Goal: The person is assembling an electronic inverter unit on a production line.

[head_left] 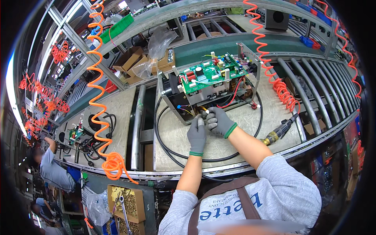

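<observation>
An open metal chassis (pixel 213 94) with a green circuit board (pixel 211 74) on top stands in front of me on a flat board. Both my hands wear grey gloves with green cuffs and meet at its near lower edge. My right hand (pixel 220 123) pinches a small white connector (pixel 207 111) by a yellow wire (pixel 202 108). Just beside it, my left hand (pixel 197 135) is closed, thumb up; what its fingertips hold is hidden. A blue-capped wire end (pixel 179 106) sticks out to the left. Red wires (pixel 235 94) hang at the right. A thick black cable (pixel 162 145) loops around the chassis.
An air screwdriver (pixel 282 128) on an orange coiled hose (pixel 284 92) lies at the right. Metal rollers (pixel 309 94) run beyond it. Another orange hose (pixel 98 86) hangs left. Cardboard boxes of screws (pixel 131 207) stand lower left, with a wrench (pixel 124 209). A co-worker (pixel 55 166) is far left.
</observation>
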Available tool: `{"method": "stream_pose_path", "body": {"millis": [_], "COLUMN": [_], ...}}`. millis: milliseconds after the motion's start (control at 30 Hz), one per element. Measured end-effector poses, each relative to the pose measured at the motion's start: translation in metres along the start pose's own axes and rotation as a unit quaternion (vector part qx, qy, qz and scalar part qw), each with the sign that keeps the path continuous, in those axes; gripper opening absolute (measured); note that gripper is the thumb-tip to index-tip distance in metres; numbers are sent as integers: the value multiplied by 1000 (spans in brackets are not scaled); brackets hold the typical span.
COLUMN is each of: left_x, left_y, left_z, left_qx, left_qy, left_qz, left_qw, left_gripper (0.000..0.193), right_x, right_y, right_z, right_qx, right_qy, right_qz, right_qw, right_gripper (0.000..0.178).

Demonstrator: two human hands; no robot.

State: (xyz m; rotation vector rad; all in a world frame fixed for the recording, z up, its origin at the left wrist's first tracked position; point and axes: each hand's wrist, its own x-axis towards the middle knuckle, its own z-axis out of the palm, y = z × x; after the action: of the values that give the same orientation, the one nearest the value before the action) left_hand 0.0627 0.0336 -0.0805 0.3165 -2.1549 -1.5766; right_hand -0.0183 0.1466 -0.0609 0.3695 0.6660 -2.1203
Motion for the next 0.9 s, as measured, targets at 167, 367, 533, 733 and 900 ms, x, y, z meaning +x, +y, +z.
{"method": "stream_pose_path", "body": {"millis": [167, 367, 533, 733, 900], "left_x": [13, 37, 41, 47, 48], "left_y": [14, 21, 21, 10, 3], "left_z": [7, -6, -11, 6, 14], "left_qx": [-262, -480, -467, -355, -351], "left_qy": [-50, -190, -173, -85, -47], "left_qz": [-93, -345, -365, -335, -349], "left_qw": [959, 784, 787, 869, 868], "left_gripper": [38, 32, 28, 19, 12], "right_x": [-2, 0, -28, -40, -38], "right_y": [9, 8, 9, 13, 10], "right_z": [1, -1, 5, -1, 3], "right_qx": [203, 141, -254, -695, -747], "right_qy": [-114, -149, 20, 161, 136], "right_qz": [115, 143, -57, -480, -496], "right_qw": [966, 968, 965, 510, 422], "right_gripper": [26, 26, 22, 37, 36]}}
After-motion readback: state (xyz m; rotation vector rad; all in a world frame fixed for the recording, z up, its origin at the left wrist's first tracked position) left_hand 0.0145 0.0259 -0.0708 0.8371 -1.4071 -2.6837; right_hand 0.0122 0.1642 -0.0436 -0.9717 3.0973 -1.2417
